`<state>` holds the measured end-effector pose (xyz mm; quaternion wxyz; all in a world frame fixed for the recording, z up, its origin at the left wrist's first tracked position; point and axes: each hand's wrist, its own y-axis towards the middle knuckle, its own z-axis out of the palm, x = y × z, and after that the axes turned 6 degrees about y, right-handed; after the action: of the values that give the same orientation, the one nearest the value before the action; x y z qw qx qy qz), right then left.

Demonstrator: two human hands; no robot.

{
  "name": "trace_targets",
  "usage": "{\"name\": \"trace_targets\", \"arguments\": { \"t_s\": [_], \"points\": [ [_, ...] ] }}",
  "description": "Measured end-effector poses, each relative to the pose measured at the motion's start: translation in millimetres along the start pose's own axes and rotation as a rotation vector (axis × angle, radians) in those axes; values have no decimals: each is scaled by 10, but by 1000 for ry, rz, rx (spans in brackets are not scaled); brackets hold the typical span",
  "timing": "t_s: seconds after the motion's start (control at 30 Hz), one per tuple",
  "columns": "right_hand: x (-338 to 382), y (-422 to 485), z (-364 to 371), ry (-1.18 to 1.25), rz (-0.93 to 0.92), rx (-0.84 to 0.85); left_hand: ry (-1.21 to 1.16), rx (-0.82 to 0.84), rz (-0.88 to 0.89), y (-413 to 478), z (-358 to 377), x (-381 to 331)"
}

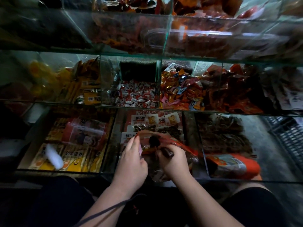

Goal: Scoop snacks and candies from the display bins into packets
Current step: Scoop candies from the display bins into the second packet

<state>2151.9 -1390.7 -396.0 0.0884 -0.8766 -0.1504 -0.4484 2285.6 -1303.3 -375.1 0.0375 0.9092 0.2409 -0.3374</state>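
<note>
A clear plastic packet with a red edge (177,141) hangs open over the lower middle glass bin (118,128), partly filled with dark snacks. My left hand (132,159) pinches the packet's left rim and holds it up. My right hand (173,159) grips a dark scoop handle (167,153); the scoop's dark head (154,141) sits inside the packet's mouth. White-and-orange labelled packs of dark snacks (155,123) lie in the bin under the packet.
Tiers of glass bins rise in front: red-and-white wrapped candies (137,95), orange and gold wrapped sweets (180,92), yellow stick packs (73,151) lower left, dark dried snacks (224,135) lower right with an orange pack (232,164). A dark crate (288,135) stands at far right.
</note>
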Motion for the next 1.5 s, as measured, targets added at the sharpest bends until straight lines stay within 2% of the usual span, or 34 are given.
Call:
{"name": "trace_targets", "arguments": {
  "t_s": [0.07,0.27,0.47,0.63,0.8,0.93,1.07,1.2,1.33,1.5],
  "points": [
    [-32,6,-11,59,94,-34,-6,-7,2,-15,-10,27],
    [9,-92,-24,163,138,9,-36,-74,52,-28,30,12],
    [-49,-46,48,407,281,-75,-26,-1,190,-17,74,-263],
    [-75,-61,-155,724,598,-83,43,151,336,1,251,-716],
    [-81,-97,-364,928,816,-112,103,201,326,46,287,-791],
    [-39,-113,-290,1213,772,-84,112,179,302,45,250,-737],
    [12,-103,-301,1287,751,-51,69,131,298,39,171,-752],
    [42,-67,-368,1333,743,-11,-26,12,256,74,-51,-797],
    [42,-103,-633,1213,610,-52,-170,-136,146,115,-412,-730],
    [186,-253,-1075,1122,438,-164,-378,-214,68,18,-763,-628]
  ]
}}
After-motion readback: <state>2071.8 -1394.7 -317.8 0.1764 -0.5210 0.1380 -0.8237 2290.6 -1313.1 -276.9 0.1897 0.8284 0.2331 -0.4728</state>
